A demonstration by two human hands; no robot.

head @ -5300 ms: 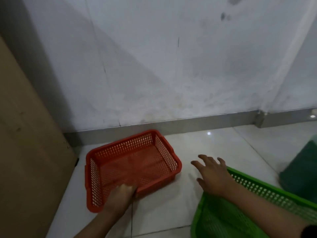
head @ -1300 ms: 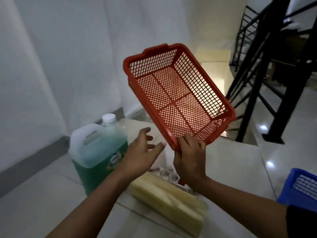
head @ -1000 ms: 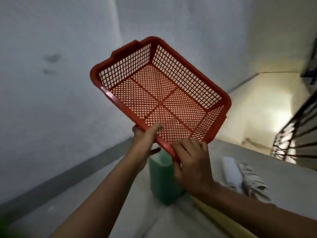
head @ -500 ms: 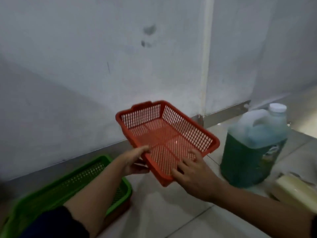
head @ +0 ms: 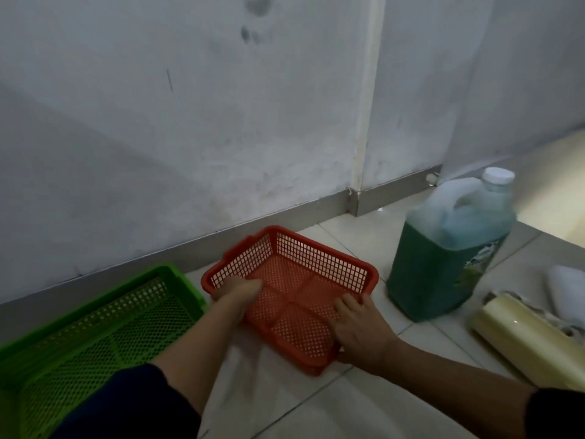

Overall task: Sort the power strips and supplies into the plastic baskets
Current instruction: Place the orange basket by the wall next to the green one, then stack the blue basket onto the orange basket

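Observation:
An empty red plastic basket is low at the tiled floor near the wall, between both my hands. My left hand grips its left rim with the fingers curled inside. My right hand holds the near right rim, thumb on top. To its left an empty green basket lies on the floor, partly covered by my left sleeve. No power strip is clearly in view.
A large jug of green liquid with a white cap stands right of the red basket. A pale yellow roll and white packets lie at the far right. The wall and its grey skirting run close behind.
The red basket has come down from chest height to the floor beside the green basket, both hands still on it. The view has tilted downward.

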